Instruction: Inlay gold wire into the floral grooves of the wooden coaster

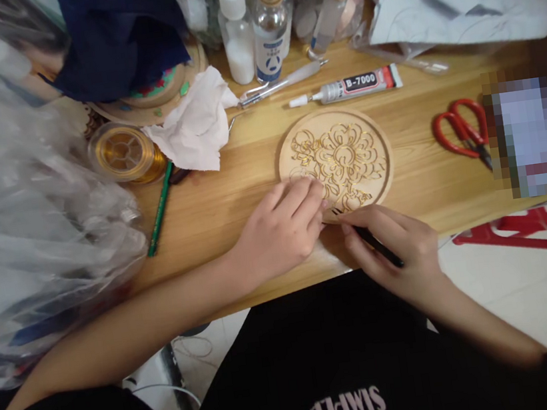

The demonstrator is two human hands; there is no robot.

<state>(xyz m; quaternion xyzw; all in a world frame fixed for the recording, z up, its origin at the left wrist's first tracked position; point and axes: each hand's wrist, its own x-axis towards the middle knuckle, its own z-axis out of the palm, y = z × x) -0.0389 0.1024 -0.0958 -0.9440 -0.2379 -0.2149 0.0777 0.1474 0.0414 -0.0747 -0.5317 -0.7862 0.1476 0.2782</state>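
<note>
A round wooden plate [389, 176] lies on the table, its face covered with a flower pattern of gold wire [345, 154]. My left hand [289, 223] rests over the plate's lower left edge, fingers bent and pressed together. Whatever those fingertips pinch is hidden or too small to name. Black tweezers [378, 246] are gripped in my right hand [402, 242] at the plate's near edge. Their tips are close to my left fingertips, above the lower part of the pattern.
Behind the plate lie a B-7000 glue tube [358, 84] and a pen-like tool [288, 83], with small bottles [237, 35] beyond. Red-handled scissors [462, 129] are to the right. Leftward are crumpled tissue [196, 121], a gold wire spool [122, 151], a green pencil [160, 210] and plastic bags [35, 196].
</note>
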